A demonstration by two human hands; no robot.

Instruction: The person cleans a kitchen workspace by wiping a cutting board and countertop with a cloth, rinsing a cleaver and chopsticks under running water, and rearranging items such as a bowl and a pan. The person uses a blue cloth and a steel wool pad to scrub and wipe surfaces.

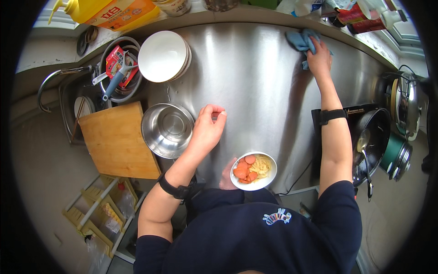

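My right hand (320,58) grips a bunched blue cloth (301,41) at the back right of the stainless steel counter (246,82). Above the counter's middle left is my left hand (210,125), its fingers curled towards the thumb, with nothing seen in them. Just left of it stands a steel basin (167,131). Near the front edge, close to my body, a white bowl (272,176) holds sliced sausage (243,169) and pale yellow strips of food (260,167). A pinkish thing (227,176), partly hidden, lies beside the bowl.
Stacked white bowls (163,56) stand at the back left. A wooden cutting board (118,140) lies partly over the sink (65,102), near a pot (136,89) holding a peeler and a red packet. On the right are a black wok (374,137) with a ladle and a green pot (393,154).
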